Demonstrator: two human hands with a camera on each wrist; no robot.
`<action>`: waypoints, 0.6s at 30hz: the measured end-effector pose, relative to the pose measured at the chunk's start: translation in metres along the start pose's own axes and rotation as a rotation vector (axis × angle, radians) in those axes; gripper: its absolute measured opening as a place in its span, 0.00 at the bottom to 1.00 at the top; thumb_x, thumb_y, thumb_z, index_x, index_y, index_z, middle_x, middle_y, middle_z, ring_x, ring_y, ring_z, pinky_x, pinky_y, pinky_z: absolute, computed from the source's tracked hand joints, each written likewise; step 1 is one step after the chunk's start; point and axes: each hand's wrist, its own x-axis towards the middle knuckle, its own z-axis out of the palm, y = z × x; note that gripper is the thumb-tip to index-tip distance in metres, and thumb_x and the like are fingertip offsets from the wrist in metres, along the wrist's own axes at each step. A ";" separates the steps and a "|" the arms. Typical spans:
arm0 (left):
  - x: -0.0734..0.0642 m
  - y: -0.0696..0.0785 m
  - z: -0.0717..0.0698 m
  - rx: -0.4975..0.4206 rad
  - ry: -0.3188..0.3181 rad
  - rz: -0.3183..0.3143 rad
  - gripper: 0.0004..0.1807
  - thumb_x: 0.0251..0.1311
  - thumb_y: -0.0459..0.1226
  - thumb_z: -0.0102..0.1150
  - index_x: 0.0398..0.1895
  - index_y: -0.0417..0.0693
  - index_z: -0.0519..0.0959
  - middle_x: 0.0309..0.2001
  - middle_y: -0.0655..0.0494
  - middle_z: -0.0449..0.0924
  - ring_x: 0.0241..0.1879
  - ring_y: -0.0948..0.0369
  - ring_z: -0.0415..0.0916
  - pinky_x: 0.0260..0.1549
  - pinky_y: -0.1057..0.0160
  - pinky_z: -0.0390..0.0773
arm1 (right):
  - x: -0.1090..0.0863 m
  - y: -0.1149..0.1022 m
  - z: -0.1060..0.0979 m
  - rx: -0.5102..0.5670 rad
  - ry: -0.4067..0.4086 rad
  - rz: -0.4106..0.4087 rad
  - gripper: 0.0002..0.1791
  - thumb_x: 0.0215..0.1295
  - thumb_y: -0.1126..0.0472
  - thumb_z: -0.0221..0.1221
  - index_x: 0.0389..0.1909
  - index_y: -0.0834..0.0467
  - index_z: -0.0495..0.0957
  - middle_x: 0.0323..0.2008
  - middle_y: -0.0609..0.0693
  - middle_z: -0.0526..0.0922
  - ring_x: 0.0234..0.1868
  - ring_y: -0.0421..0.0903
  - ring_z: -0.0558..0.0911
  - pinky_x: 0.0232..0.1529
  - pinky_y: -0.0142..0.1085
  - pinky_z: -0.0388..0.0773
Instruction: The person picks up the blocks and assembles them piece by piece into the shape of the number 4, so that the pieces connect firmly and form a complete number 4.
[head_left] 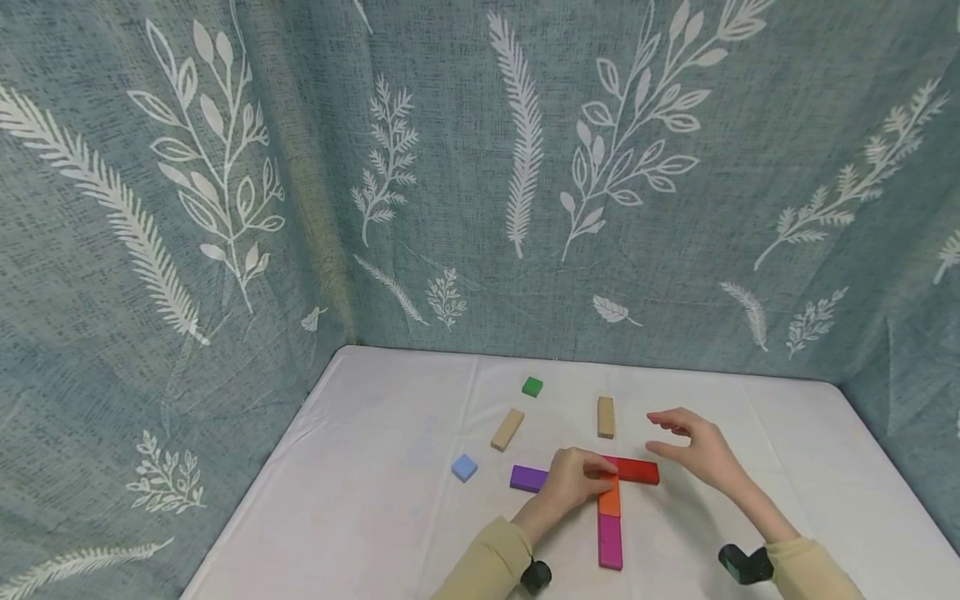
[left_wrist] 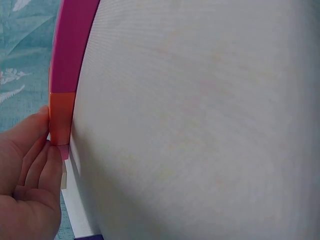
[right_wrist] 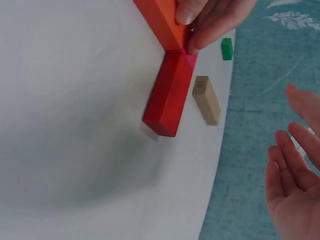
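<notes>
My left hand (head_left: 572, 479) pinches the far end of an orange block (head_left: 611, 502) with thumb and fingertips. A magenta block (head_left: 611, 543) abuts its near end, in line with it. At its far end a pink block (right_wrist: 191, 59) shows only in part, largely hidden by the left fingers. From that corner a red block (head_left: 637, 472) runs to the right. My right hand (head_left: 702, 450) hovers above and right of the red block, fingers spread from the thumb, holding nothing. In the right wrist view the same hand (right_wrist: 297, 170) stands apart from the blocks.
Left of the left hand lies a purple block (head_left: 527, 478), partly covered by it. A light blue block (head_left: 464, 467), a green block (head_left: 532, 387) and two plain wooden blocks, one tilted (head_left: 507, 430) and one straight (head_left: 606, 417), lie around. Patterned curtain (head_left: 465, 167) hangs behind the white table.
</notes>
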 end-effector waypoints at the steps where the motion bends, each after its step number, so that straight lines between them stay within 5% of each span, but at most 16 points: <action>1: 0.000 0.000 0.000 0.002 0.000 0.002 0.09 0.48 0.30 0.70 0.34 0.47 0.87 0.34 0.57 0.88 0.40 0.65 0.82 0.43 0.73 0.78 | 0.001 -0.001 -0.001 0.003 0.000 -0.004 0.23 0.55 0.62 0.66 0.51 0.64 0.77 0.48 0.61 0.81 0.49 0.60 0.79 0.52 0.54 0.78; 18: -0.002 0.000 -0.002 -0.020 -0.018 0.010 0.09 0.49 0.31 0.69 0.35 0.46 0.87 0.35 0.57 0.88 0.41 0.66 0.82 0.44 0.73 0.78 | 0.020 -0.012 -0.009 0.030 0.004 -0.026 0.25 0.56 0.59 0.67 0.54 0.64 0.76 0.50 0.62 0.80 0.50 0.60 0.78 0.53 0.54 0.76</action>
